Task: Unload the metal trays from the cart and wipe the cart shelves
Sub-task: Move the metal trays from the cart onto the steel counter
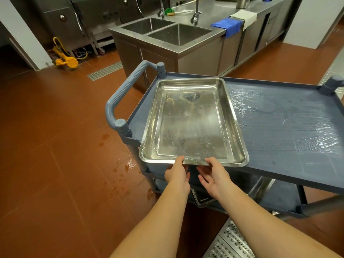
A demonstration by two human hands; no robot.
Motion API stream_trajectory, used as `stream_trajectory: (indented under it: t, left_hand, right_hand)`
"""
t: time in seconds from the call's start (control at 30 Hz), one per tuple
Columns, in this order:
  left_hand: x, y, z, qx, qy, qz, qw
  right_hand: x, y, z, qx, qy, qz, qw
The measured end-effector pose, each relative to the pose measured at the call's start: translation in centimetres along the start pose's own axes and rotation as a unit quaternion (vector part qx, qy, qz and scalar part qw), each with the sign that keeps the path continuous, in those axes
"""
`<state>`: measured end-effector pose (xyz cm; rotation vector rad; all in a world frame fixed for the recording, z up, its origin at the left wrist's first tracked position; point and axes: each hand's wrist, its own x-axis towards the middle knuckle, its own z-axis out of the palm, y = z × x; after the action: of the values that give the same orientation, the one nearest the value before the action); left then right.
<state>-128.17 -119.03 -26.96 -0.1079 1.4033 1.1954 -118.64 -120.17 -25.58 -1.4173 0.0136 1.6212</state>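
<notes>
A shiny rectangular metal tray [191,121] lies on the left end of the blue-grey cart's top shelf [286,131], its near edge overhanging the shelf rim. My left hand [177,174] pinches that near rim, thumb on top and fingers under it. My right hand [214,174] holds the same rim a little to the right, thumb over the edge and fingers beneath. The shelf surface to the right of the tray is wet and streaked. Another metal tray [202,199] shows partly on a lower shelf, mostly hidden by my arms.
The cart's handle [121,95] sticks out to the left. A steel double sink [167,30] and a counter with a blue cloth [228,26] and a white cloth [244,16] stand behind. Wet spots mark the red floor [55,146]. A perforated metal grate [229,243] lies below right.
</notes>
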Motion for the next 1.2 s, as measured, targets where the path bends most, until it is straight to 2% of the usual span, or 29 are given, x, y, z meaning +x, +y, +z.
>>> stream_trajectory:
  t: [0.5,1.0,1.2]
  left_hand:
    - [-0.7,0.6,0.3,-0.072,0.051,-0.034,0.996]
    - [-3.4,2.0,0.7,-0.078,-0.046,-0.036,0.995]
    - [-4.0,3.2,-0.6,-0.029,-0.084,-0.045,0.995]
  right_hand:
    - [-0.3,0.4,0.8,0.105,0.011,0.047,0.993]
    - [-3.6,-0.7,1.4,0.141,0.001,-0.017,0.990]
    - [-5.2,0.6,1.8,0.172,0.027,-0.055,0.983]
